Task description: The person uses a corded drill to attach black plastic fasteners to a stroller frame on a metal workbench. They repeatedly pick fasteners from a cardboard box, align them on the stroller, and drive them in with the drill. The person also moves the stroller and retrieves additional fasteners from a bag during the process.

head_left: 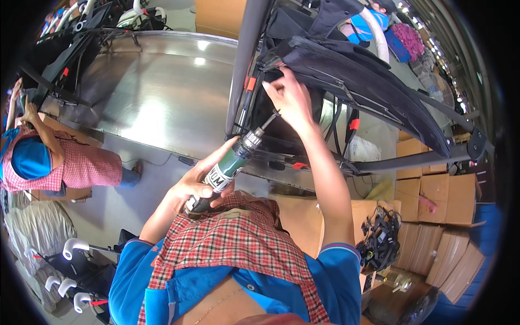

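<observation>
Grips green driver (232,162) in left hand (189,182); half-curls right hand (291,100) (cannot tell if empty) at black fabric (325,62); keep bit (269,121) off cloth

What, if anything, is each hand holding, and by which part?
Left hand: a green power screwdriver, by its body. Right hand: blurred, near black fabric; any hold cannot be told.

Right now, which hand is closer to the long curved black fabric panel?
Right: the right hand is up by the left end of the black fabric panel; I can't tell if touching. The left hand is lower and farther left, around a green-and-white cylindrical power screwdriver.
</observation>
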